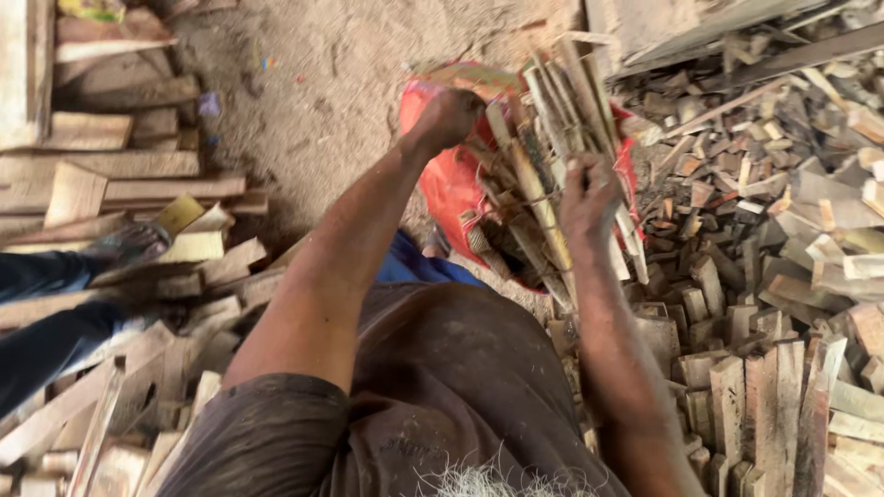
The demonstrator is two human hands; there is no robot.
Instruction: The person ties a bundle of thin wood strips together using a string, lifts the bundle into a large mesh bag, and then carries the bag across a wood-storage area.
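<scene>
dirt floor point(341, 83), wood offcuts point(783, 276) around

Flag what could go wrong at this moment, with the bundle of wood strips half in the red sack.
1. The wood strips stick out of the red sack at loose angles; some may slide out onto the dirt floor.
2. The right hand grips rough-cut strips bare, so splinters seem likely.
3. The left hand holds only the sack's rim, which could slip or tear.
</scene>
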